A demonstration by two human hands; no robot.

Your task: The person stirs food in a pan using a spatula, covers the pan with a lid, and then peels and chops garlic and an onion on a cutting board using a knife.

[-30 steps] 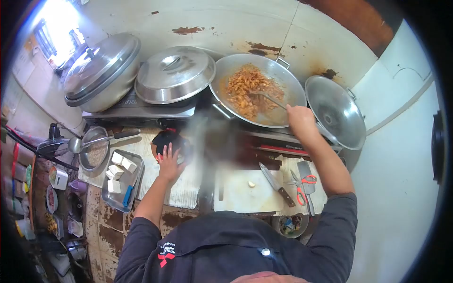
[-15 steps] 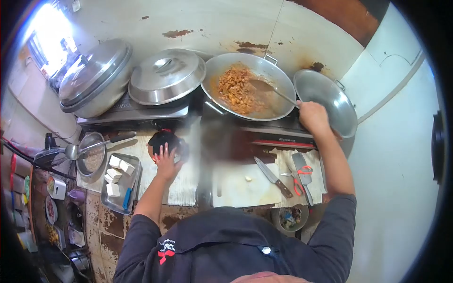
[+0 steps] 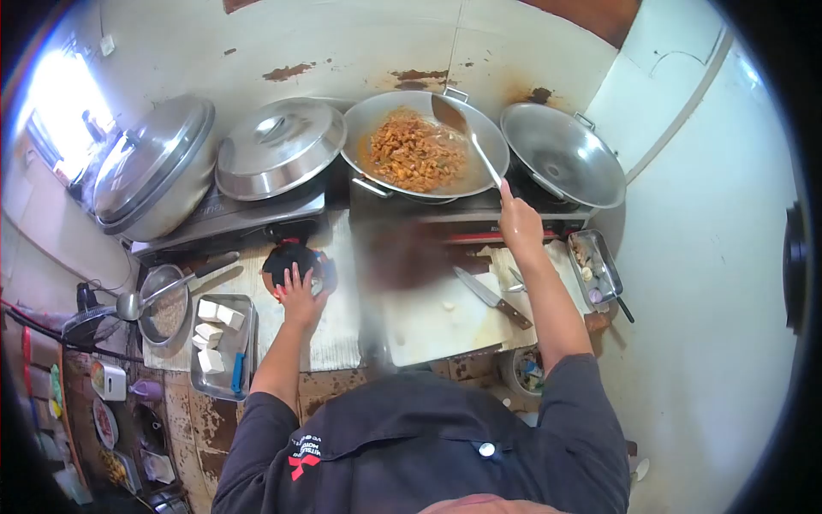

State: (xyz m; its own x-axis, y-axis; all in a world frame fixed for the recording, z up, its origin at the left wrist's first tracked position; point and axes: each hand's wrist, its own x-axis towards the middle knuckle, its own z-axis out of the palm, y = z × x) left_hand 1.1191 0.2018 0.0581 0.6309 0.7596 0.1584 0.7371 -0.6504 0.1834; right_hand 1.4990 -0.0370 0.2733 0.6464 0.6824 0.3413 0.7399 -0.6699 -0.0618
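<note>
My right hand is closed around the handle of a spatula. The spatula's broad brown blade is raised over the far right side of a wide metal wok. Chopped orange-brown food lies in the wok in a little liquid. My left hand rests with spread fingers on or beside a dark round object, whose kind I cannot make out. A knife lies across the edge of a white cutting board, near a small pale piece resembling a garlic clove.
A lidded pan and a large lidded pot stand left of the wok; another wok stands right. A tray holds white blocks and a blue-handled tool. A ladle lies over a bowl. A small tray sits at right.
The spatula blade has come up from the food toward the wok's far rim. My right hand has moved left in view, and its forearm now covers the scissors. The whole view has shifted slightly.
</note>
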